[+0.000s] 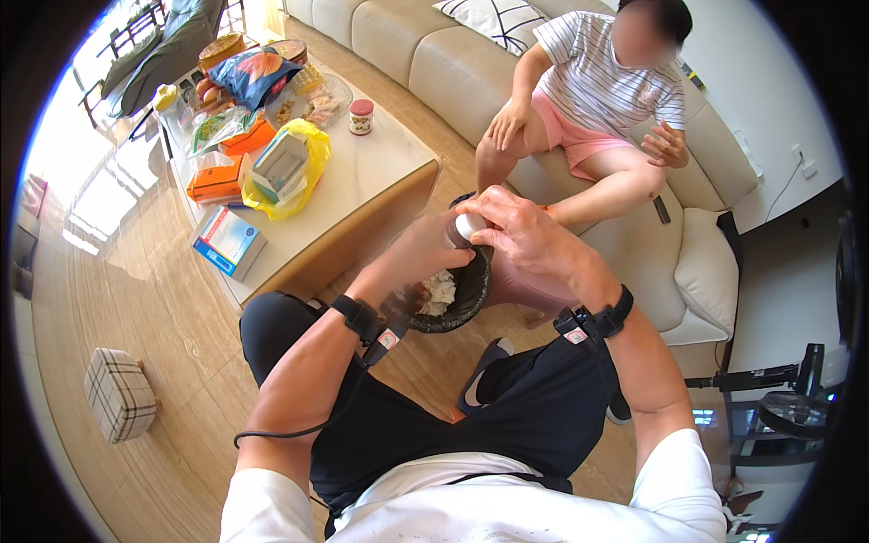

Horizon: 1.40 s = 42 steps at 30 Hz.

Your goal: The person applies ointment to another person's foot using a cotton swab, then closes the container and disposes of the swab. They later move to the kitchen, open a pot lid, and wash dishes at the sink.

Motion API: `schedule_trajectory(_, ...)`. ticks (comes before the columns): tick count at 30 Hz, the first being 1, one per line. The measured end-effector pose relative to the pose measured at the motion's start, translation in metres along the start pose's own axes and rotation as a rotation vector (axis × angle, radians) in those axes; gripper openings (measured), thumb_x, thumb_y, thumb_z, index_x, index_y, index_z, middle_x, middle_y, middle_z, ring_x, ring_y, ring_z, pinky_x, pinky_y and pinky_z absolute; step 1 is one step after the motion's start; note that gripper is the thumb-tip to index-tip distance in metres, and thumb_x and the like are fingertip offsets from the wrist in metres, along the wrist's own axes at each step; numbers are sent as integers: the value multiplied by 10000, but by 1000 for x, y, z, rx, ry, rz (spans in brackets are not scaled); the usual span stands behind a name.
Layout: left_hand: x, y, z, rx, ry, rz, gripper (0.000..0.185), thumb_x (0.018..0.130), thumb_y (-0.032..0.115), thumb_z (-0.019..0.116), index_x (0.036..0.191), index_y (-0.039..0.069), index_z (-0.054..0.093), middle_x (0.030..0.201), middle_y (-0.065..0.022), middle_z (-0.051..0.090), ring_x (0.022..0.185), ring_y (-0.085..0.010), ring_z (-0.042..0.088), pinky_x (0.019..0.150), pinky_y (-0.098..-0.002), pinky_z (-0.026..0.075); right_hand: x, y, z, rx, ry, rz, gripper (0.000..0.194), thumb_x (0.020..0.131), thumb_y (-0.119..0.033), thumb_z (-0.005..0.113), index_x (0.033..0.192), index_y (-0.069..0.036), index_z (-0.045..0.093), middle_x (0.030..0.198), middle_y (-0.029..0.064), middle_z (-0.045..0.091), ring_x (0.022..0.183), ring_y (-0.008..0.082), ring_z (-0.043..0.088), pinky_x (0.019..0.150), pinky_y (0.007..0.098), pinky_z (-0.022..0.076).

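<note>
My left hand (424, 246) is closed around a small dark bottle (456, 237), most of which is hidden by the fingers. The fingers of my right hand (519, 227) grip its white cap (470, 225). Both hands meet over a waste bin with a black liner (472, 295), where crumpled white tissue (438, 292) lies. Just beyond my right hand is the lower leg (577, 207) of a seated person, with a reddish mark near the ankle. The foot is hidden behind my hand. Below my right forearm stands a pink stool (526, 285), partly covered from view.
To the left, a coffee table (380, 183) carries a blue-and-white box (229, 241), a yellow plastic bag (316, 159), orange packs (216, 182) and a red-lidded jar (361, 117). The person (604, 81) sits on a beige sofa (448, 64). A plaid stool (121, 395) stands on the floor.
</note>
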State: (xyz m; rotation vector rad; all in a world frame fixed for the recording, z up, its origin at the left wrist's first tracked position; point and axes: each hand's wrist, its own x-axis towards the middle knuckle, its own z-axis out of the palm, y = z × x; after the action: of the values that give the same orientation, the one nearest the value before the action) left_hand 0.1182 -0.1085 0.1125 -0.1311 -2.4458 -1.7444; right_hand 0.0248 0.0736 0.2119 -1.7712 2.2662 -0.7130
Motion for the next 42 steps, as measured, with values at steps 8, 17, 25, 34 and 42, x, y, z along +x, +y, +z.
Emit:
schedule_trajectory(8,3,0,7,34,120,-2,428,814,259,786,1119,-9,650,935,-176,716,862,-270,693,820,-408,543,8,3,15,-12,119,128,277,1020,-276,653,1068,-5,691,1000,234,681,955,401,676,833,466,538)
schedule_trajectory(17,1,7,16,-34,254,15,422,816,231,794,1135,4,635,960,-180,716,913,-273,708,845,-409,549,21,7,36,-178,359,285,589,966,-483,721,785,72,646,628,245,642,606,421,676,570,475,522)
schedule_trajectory(25,4,3,13,46,253,-4,415,827,225,786,1129,-5,617,934,-194,713,870,-290,709,819,-418,550,15,-2,20,121,360,274,477,952,-400,769,991,72,707,751,226,690,657,307,693,618,402,533)
schedule_trajectory(34,4,3,15,33,241,-61,401,841,233,797,1116,5,615,951,-195,721,891,-308,720,821,-423,551,17,3,26,-31,226,464,502,940,-444,774,1014,49,714,726,200,690,650,282,682,645,390,535)
schedule_trajectory(42,5,-2,14,111,271,-66,401,844,230,794,1134,16,619,954,-192,720,906,-314,725,825,-420,553,13,8,23,192,275,260,531,951,-475,758,1042,45,700,675,158,670,624,219,655,637,386,523)
